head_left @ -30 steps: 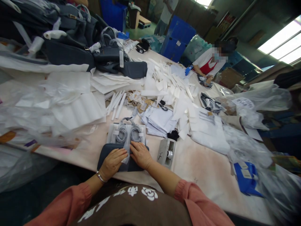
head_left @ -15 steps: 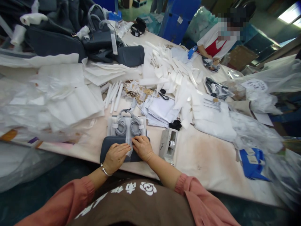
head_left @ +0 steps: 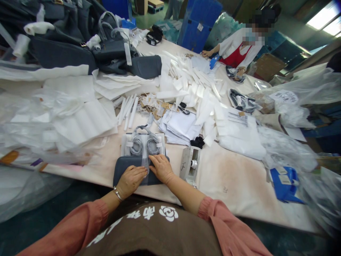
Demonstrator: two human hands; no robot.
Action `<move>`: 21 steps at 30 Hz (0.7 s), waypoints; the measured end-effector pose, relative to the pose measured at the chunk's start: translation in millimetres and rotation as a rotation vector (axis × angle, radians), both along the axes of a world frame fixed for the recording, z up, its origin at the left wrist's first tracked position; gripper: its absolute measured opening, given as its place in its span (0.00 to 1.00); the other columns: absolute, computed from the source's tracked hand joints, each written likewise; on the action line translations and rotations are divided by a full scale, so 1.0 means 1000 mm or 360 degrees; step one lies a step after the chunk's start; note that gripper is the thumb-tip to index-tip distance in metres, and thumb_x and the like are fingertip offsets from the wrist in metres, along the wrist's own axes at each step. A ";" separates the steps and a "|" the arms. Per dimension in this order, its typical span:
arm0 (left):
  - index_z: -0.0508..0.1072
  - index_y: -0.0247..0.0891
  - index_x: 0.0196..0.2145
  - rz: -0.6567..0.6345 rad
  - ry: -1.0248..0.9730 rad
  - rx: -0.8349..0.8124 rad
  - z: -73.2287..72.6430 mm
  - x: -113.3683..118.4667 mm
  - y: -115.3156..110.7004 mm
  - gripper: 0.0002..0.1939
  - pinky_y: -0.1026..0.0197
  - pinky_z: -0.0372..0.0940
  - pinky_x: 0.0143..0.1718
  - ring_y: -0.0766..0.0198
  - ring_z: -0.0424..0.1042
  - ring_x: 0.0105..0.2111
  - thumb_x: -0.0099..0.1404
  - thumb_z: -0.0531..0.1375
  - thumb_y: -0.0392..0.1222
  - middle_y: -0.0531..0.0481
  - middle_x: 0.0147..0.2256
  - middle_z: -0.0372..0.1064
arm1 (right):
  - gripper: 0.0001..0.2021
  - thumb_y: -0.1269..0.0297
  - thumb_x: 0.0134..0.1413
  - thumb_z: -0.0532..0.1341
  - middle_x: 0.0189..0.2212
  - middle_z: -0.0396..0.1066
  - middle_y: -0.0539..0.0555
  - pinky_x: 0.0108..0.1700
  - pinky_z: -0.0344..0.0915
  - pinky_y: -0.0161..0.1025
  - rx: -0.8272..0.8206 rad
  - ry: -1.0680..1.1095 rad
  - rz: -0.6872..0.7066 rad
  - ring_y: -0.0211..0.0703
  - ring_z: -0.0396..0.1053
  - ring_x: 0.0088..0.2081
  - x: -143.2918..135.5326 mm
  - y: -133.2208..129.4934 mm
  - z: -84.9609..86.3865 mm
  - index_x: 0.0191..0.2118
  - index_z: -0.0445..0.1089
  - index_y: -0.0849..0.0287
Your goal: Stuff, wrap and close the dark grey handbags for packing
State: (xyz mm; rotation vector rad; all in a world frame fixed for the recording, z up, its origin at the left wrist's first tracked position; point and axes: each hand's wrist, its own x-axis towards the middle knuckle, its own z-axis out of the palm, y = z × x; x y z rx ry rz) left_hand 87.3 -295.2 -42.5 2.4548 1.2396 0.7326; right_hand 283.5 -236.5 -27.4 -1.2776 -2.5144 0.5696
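A co-worker's hand [head_left: 207,53] reached outward; a dispenser [head_left: 188,164] flanks the bag [head_left: 122,166].

A tall blue crate [head_left: 194,33] stands beyond the table [head_left: 239,185], near 1 red-aproned co-worker [head_left: 234,55].

On desk [head_left: 226,188]: bag [head_left: 124,164] at near edge; tape dispenser [head_left: 186,164] right of bag; paper stack [head_left: 181,125] behind both; wrapping sheets [head_left: 82,119] left of bag

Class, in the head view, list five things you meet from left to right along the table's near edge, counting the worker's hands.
Translucent plastic sheeting → bare left hand → bare right hand → grey box-shaped holder with a white roll → blue plastic holder with pale labels.
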 end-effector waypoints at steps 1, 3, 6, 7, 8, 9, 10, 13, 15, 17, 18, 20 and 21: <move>0.72 0.41 0.45 0.0039 -0.0041 -0.0037 0.000 0.000 0.000 0.12 0.57 0.57 0.46 0.62 0.70 0.46 0.64 0.55 0.35 0.49 0.44 0.73 | 0.24 0.63 0.54 0.59 0.48 0.66 0.56 0.55 0.54 0.44 -0.0002 0.0010 0.0002 0.48 0.58 0.48 0.000 0.000 0.000 0.57 0.59 0.59; 0.72 0.41 0.43 0.0091 -0.0118 -0.0101 0.001 -0.001 0.000 0.11 0.58 0.58 0.46 0.62 0.71 0.45 0.64 0.55 0.36 0.49 0.43 0.74 | 0.25 0.63 0.55 0.59 0.48 0.65 0.57 0.55 0.54 0.44 -0.0007 0.0031 0.0022 0.48 0.58 0.48 0.001 0.001 0.000 0.58 0.58 0.59; 0.73 0.41 0.42 0.0079 -0.0150 -0.0127 0.004 0.000 -0.001 0.10 0.58 0.58 0.45 0.62 0.71 0.44 0.63 0.57 0.37 0.49 0.41 0.75 | 0.24 0.63 0.56 0.58 0.46 0.66 0.57 0.54 0.55 0.44 0.0006 0.0040 0.0056 0.47 0.58 0.47 0.003 0.001 -0.002 0.58 0.58 0.56; 0.73 0.40 0.42 0.0076 -0.0149 -0.0123 0.005 0.000 -0.002 0.10 0.57 0.58 0.45 0.62 0.71 0.43 0.63 0.57 0.37 0.49 0.41 0.75 | 0.23 0.63 0.56 0.58 0.46 0.66 0.56 0.54 0.55 0.45 0.0022 0.0035 0.0070 0.47 0.58 0.47 0.004 0.001 -0.004 0.58 0.59 0.54; 0.73 0.40 0.42 0.0081 -0.0150 -0.0122 0.006 0.000 -0.002 0.10 0.57 0.59 0.45 0.62 0.72 0.43 0.63 0.57 0.37 0.49 0.40 0.75 | 0.21 0.63 0.57 0.57 0.46 0.66 0.55 0.54 0.54 0.45 0.0042 0.0026 0.0089 0.47 0.58 0.47 0.004 0.000 -0.005 0.57 0.61 0.51; 0.73 0.41 0.41 0.0095 -0.0158 -0.0130 0.007 0.001 -0.002 0.09 0.57 0.59 0.44 0.62 0.72 0.43 0.63 0.57 0.37 0.49 0.40 0.75 | 0.19 0.63 0.58 0.56 0.47 0.65 0.54 0.55 0.53 0.46 0.0063 0.0016 0.0115 0.46 0.58 0.47 0.005 0.000 -0.006 0.55 0.63 0.47; 0.74 0.41 0.41 0.0113 -0.0175 -0.0151 0.008 0.001 -0.003 0.09 0.57 0.59 0.44 0.62 0.72 0.43 0.63 0.57 0.37 0.50 0.39 0.75 | 0.17 0.63 0.58 0.56 0.48 0.65 0.53 0.56 0.51 0.48 0.0080 0.0006 0.0147 0.46 0.58 0.47 0.006 0.000 -0.007 0.53 0.64 0.45; 0.74 0.41 0.38 0.0206 -0.0296 -0.0289 0.011 0.003 -0.003 0.07 0.57 0.61 0.45 0.63 0.71 0.42 0.63 0.57 0.38 0.50 0.38 0.75 | 0.15 0.62 0.58 0.56 0.51 0.62 0.52 0.58 0.45 0.52 0.0077 0.0002 0.0235 0.47 0.56 0.50 0.008 0.000 -0.007 0.50 0.67 0.43; 0.74 0.41 0.37 0.0301 -0.0428 -0.0401 0.013 0.005 -0.003 0.07 0.59 0.63 0.45 0.64 0.71 0.41 0.63 0.57 0.39 0.50 0.38 0.75 | 0.16 0.60 0.56 0.58 0.52 0.62 0.53 0.58 0.44 0.52 0.0035 0.0026 0.0257 0.48 0.55 0.51 0.009 0.001 -0.004 0.51 0.67 0.46; 0.75 0.40 0.36 0.0377 -0.0540 -0.0482 0.015 0.006 -0.003 0.07 0.60 0.64 0.45 0.64 0.71 0.41 0.63 0.57 0.40 0.50 0.38 0.74 | 0.18 0.58 0.53 0.60 0.52 0.62 0.54 0.58 0.44 0.52 -0.0007 0.0062 0.0241 0.48 0.55 0.51 0.009 0.001 -0.002 0.51 0.67 0.48; 0.75 0.40 0.35 0.0394 -0.0567 -0.0500 0.016 0.006 -0.003 0.07 0.60 0.65 0.45 0.64 0.71 0.41 0.63 0.57 0.40 0.49 0.38 0.73 | 0.18 0.57 0.52 0.61 0.51 0.62 0.54 0.58 0.44 0.52 -0.0019 0.0079 0.0219 0.49 0.55 0.51 0.008 0.001 -0.001 0.50 0.67 0.48; 0.75 0.40 0.34 0.0367 -0.0551 -0.0494 0.017 0.006 -0.004 0.06 0.60 0.65 0.45 0.63 0.70 0.41 0.62 0.57 0.40 0.49 0.39 0.73 | 0.16 0.57 0.52 0.61 0.50 0.63 0.53 0.58 0.44 0.51 -0.0022 0.0114 0.0148 0.48 0.56 0.50 0.006 0.000 -0.002 0.48 0.69 0.48; 0.75 0.40 0.34 0.0339 -0.0526 -0.0475 0.017 0.006 -0.005 0.06 0.59 0.65 0.45 0.63 0.69 0.42 0.62 0.58 0.40 0.48 0.40 0.72 | 0.14 0.58 0.52 0.61 0.49 0.64 0.53 0.57 0.44 0.51 -0.0016 0.0131 0.0111 0.47 0.56 0.50 0.004 -0.001 -0.003 0.46 0.70 0.48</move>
